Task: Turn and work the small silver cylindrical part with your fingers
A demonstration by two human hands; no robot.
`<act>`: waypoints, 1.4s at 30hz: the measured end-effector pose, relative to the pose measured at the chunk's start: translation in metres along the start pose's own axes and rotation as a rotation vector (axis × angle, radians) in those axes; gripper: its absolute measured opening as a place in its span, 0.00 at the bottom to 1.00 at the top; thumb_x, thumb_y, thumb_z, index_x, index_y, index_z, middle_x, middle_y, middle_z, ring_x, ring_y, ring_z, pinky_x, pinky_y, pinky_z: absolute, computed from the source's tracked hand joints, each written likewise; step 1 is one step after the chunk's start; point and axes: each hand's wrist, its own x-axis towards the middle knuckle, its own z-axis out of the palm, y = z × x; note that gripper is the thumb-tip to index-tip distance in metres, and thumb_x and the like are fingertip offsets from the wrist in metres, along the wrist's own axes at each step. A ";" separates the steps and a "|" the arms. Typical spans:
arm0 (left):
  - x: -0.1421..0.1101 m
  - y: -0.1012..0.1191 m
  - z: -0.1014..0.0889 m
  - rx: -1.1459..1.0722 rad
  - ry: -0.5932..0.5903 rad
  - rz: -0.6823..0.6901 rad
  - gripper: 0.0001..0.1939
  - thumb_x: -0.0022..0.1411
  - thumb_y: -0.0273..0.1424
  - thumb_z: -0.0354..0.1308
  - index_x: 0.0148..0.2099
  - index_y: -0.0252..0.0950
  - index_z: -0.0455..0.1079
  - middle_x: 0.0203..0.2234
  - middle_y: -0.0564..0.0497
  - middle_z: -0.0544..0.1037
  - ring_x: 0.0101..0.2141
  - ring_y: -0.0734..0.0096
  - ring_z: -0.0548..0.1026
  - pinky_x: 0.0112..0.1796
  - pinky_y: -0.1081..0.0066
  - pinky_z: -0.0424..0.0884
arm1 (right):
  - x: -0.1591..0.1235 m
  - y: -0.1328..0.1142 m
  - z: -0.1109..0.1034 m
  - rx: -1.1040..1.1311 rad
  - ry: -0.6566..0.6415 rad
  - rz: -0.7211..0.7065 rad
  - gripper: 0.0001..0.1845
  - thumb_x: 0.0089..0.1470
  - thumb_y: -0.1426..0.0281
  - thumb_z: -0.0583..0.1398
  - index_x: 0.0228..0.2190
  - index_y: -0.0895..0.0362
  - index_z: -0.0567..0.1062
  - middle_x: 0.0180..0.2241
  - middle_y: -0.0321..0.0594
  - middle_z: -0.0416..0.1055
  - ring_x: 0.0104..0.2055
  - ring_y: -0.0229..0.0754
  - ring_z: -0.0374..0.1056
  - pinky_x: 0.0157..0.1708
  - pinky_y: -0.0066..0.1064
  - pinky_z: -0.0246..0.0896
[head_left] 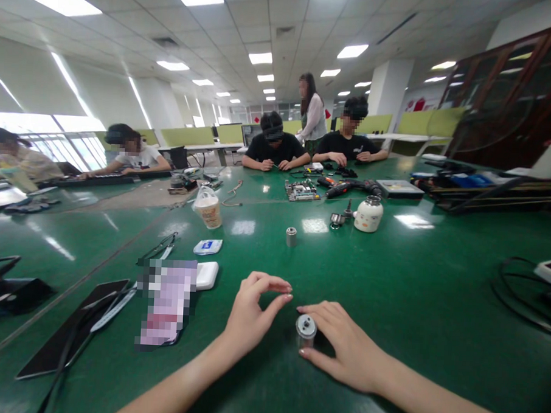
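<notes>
A small silver metal cylinder (pixel 305 333) stands upright on the green table, with small dark holes in its top. My right hand (pixel 342 343) curls round it, the thumb at its near side and the fingers at its far side. To the left, my left hand (pixel 255 306) hovers with thumb and fingertips drawn into a pinch. Whether anything tiny sits between those tips I cannot make out. A second metal cylinder (pixel 291 236) stands upright farther back, apart from both hands.
Left lie a pixelated pink item (pixel 171 305), a white case (pixel 207 275), a white-blue packet (pixel 208 247) and a black tablet (pixel 73 331). Beyond are a bagged cup (pixel 208 209), a white jar (pixel 369 214), a circuit board (pixel 302 190) and a power drill (pixel 349 187). Several people occupy the far side.
</notes>
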 end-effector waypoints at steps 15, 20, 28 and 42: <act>0.003 -0.013 -0.003 0.067 -0.129 0.004 0.07 0.60 0.27 0.64 0.42 0.40 0.77 0.37 0.50 0.82 0.44 0.61 0.74 0.48 0.57 0.67 | 0.000 0.000 0.000 0.009 -0.001 -0.003 0.22 0.57 0.62 0.62 0.50 0.57 0.70 0.53 0.48 0.70 0.53 0.51 0.63 0.54 0.47 0.57; -0.006 0.023 0.000 -0.019 -0.160 0.096 0.09 0.60 0.28 0.64 0.43 0.43 0.78 0.37 0.49 0.80 0.48 0.58 0.71 0.48 0.58 0.67 | 0.000 0.001 0.001 0.036 0.007 -0.028 0.20 0.57 0.62 0.62 0.49 0.56 0.69 0.51 0.46 0.70 0.51 0.50 0.64 0.52 0.44 0.58; -0.010 0.027 0.002 -0.078 -0.163 0.060 0.09 0.60 0.27 0.64 0.43 0.42 0.77 0.38 0.48 0.77 0.46 0.59 0.70 0.47 0.60 0.66 | 0.000 0.002 0.001 0.042 0.001 -0.033 0.19 0.57 0.62 0.62 0.49 0.56 0.68 0.50 0.44 0.70 0.50 0.49 0.64 0.51 0.43 0.57; -0.008 0.031 -0.001 -0.052 -0.161 0.037 0.14 0.52 0.31 0.70 0.41 0.41 0.75 0.29 0.52 0.80 0.37 0.60 0.74 0.43 0.59 0.64 | 0.000 0.002 0.002 0.028 0.033 -0.046 0.23 0.57 0.62 0.62 0.52 0.55 0.68 0.50 0.46 0.71 0.50 0.49 0.64 0.50 0.44 0.59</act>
